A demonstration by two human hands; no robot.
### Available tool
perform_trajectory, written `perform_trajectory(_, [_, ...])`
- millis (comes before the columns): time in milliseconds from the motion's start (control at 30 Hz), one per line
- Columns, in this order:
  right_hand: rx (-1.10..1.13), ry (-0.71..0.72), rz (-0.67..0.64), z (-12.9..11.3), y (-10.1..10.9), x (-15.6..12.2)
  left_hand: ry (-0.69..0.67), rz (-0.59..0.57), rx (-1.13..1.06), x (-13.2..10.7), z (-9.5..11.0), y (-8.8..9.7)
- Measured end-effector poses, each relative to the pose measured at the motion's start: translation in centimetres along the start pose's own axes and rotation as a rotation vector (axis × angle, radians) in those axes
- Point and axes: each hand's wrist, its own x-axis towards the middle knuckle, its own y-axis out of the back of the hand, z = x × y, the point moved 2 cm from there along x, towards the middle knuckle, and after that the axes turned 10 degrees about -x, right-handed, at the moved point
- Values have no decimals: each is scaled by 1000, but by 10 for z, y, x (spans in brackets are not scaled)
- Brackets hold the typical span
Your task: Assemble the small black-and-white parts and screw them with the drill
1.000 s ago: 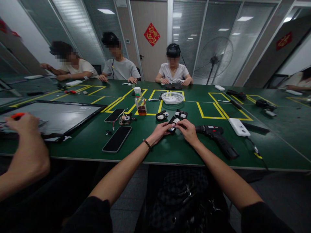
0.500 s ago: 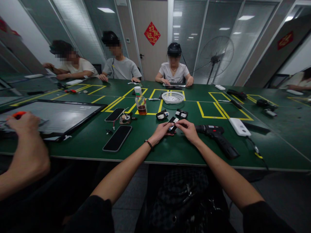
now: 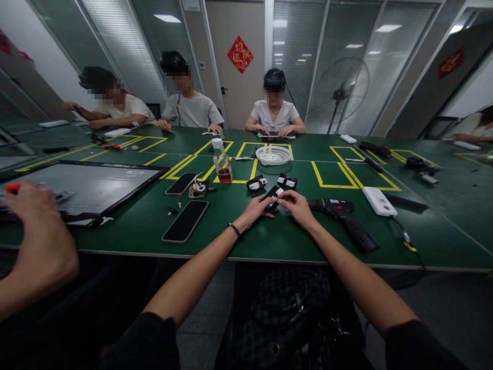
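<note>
Above the near part of the table, my left hand (image 3: 257,209) is closed around a small flat black rectangular piece (image 3: 271,193) with a white patch on its upper end. My right hand (image 3: 297,207) pinches at that same end, thumb and forefinger together on the white patch. The fingertips hide part of the piece, so its exact kind is unclear. Just beyond my hands lie two small black open parts with white pieces in them, one on the left (image 3: 256,183) and one on the right (image 3: 287,181).
A black cordless drill (image 3: 348,218) and white power bank (image 3: 379,201) lie right. Left are two phones, the nearer (image 3: 186,221), a small motor-like part (image 3: 198,190), a bottle (image 3: 224,167) and a large framed panel (image 3: 111,180). A white basket (image 3: 273,155) stands ahead. A co-worker's hand (image 3: 33,203) works left.
My hands stay almost in place, with slight finger movement on the black piece. The co-worker's hand at left has shifted a little left. The person opposite has brought their hands closer together.
</note>
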Motion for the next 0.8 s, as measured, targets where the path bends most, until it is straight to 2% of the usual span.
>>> perform_trajectory(400, [38, 3, -71, -5, -1, -1, -41, 13, 43, -3, 1, -3])
perform_trajectory(533, [36, 42, -36, -5, 0, -2, -59, 1, 64, 1, -2, -1])
perform_trajectory(667, [-101, 125, -14, -10, 2, -4, -100, 0, 128, 1, -4, 0])
perform_trajectory(800, [-264, 209, -34, -14, 6, -5, -169, 95, 231, -1, -2, 3])
